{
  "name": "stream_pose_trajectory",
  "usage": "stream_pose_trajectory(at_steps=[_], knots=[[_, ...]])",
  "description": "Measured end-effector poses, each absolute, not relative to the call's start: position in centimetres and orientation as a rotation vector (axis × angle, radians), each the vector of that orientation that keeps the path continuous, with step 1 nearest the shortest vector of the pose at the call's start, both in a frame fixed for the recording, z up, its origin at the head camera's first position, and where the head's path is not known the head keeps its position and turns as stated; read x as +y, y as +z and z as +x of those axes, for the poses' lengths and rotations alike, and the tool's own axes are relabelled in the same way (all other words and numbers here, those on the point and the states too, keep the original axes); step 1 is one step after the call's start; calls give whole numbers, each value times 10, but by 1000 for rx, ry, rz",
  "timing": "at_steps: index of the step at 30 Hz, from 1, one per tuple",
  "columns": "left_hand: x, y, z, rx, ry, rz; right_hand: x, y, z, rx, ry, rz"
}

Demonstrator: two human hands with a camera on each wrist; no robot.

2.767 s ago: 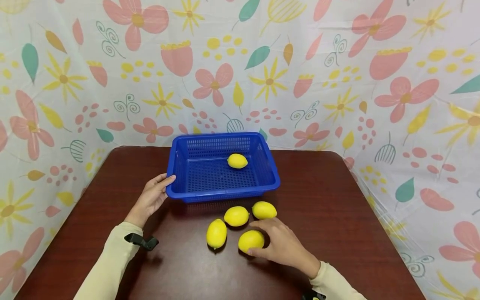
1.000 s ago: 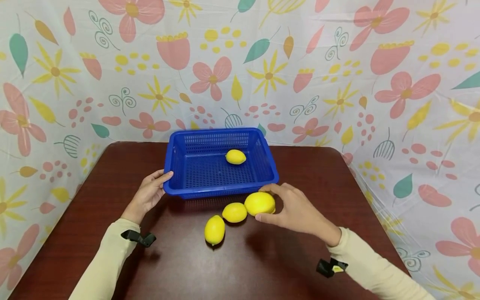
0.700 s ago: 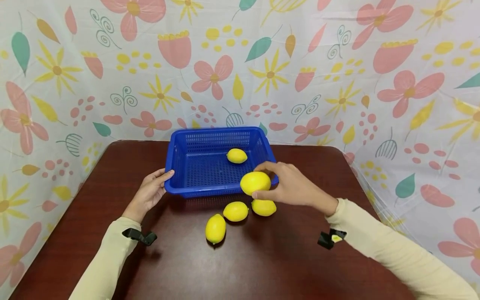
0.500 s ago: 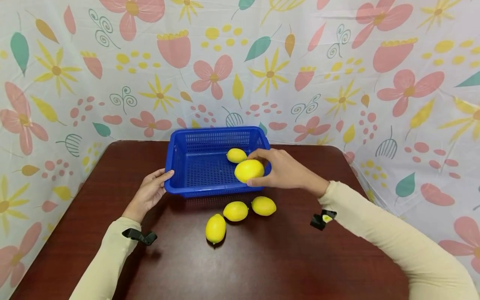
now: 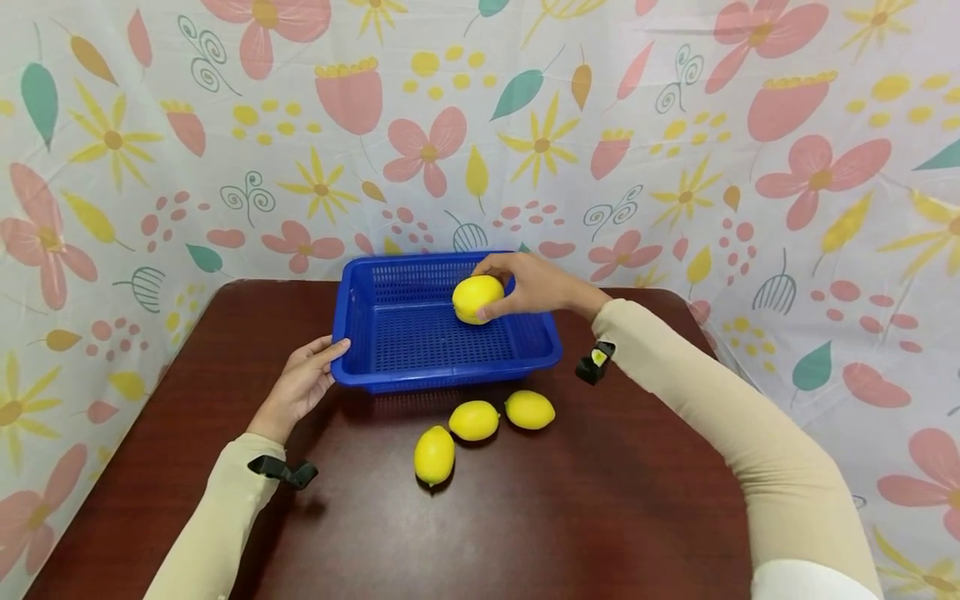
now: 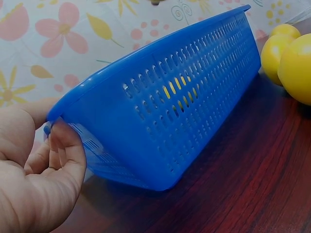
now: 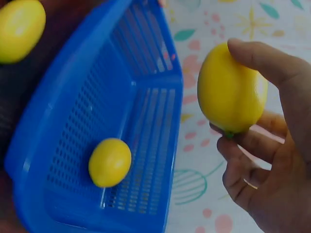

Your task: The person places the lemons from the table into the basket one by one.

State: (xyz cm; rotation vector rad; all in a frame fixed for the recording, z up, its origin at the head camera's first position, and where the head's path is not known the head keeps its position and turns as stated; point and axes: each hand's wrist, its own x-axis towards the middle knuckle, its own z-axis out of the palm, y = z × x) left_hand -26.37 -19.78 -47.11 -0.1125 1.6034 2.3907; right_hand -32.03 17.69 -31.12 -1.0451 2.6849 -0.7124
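Fingers of the right hand (image 5: pixel 528 283) hold a yellow oval lemon (image 5: pixel 477 297) above a blue rectangular plastic basket (image 5: pixel 446 374) with slotted walls. A second yellow lemon (image 7: pixel 110 162) lies on the basket's floor, apart from the held one. The left hand (image 5: pixel 302 382) pinches the basket's left rim, thumb on top. Three more yellow lemons (image 5: pixel 474 421) rest near one another on the glossy reddish-brown table (image 5: pixel 570 517), in front of the basket. A white flower-printed cloth (image 5: pixel 562 179) hangs behind.

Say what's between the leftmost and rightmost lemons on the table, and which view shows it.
One more lemon, the middle lemon, lies between the leftmost lemon and the rightmost lemon. The head view shows it.
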Motion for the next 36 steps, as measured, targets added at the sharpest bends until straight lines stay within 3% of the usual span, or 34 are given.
stream_pose_trajectory(at_steps=[21, 36], knots=[[-200, -469, -267, 1599, 2401, -113, 130, -344, -408, 2657, -677, -899], [-197, -472, -265, 1588, 2417, -129, 109, -402, -427, 2733, -629, -696]])
